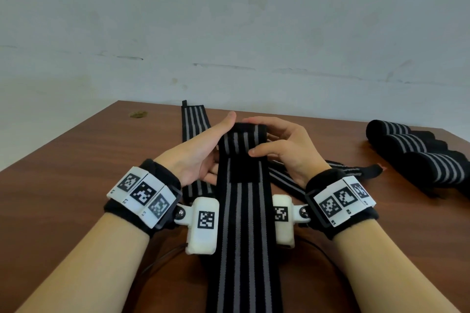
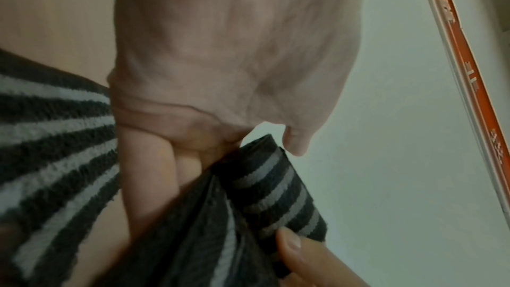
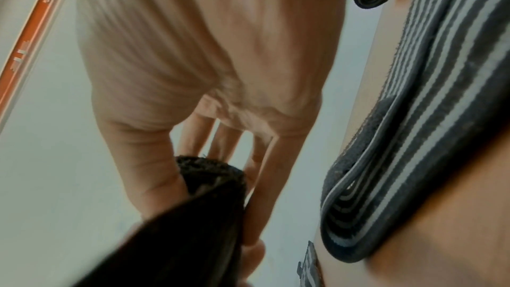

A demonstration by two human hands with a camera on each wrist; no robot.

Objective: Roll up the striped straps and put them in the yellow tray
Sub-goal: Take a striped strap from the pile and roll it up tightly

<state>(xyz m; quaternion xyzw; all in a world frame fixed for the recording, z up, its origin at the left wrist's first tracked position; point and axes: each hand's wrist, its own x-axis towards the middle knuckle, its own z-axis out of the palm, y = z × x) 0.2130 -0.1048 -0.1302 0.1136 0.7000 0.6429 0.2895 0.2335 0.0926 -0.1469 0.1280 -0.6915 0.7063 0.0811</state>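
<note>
I see the brown wooden surface (image 1: 76,173) running back to a pale wall (image 1: 229,20), and it carries everything here. On its far right lie three rolled straps (image 1: 417,150), side by side and touching, well apart from my hands. A flat strap (image 1: 194,119) stretches away on the left, partly hidden behind my left hand (image 1: 201,152), and another flat strap (image 1: 351,169) angles out to the right from under my right hand (image 1: 287,147). I cannot find the yellow tray in any view.

The strap I am working on (image 1: 241,223) is the long black one with grey stripes, lying in the middle between my two forearms. Its long axis runs near to far, the near end leaving the bottom of the head view, the far end lifted and folded back over itself between my hands. A plain black patch (image 1: 244,169) sits just below that fold.

My left hand holds the left edge of the fold, thumb (image 1: 226,122) straight along the side and the fingers curled underneath. My right hand pinches the right edge, thumb (image 1: 264,151) pressed on top and the fingers (image 1: 262,123) curled round the far side. The wrist cameras (image 1: 203,226) hang just beside the strap on either side.
</note>
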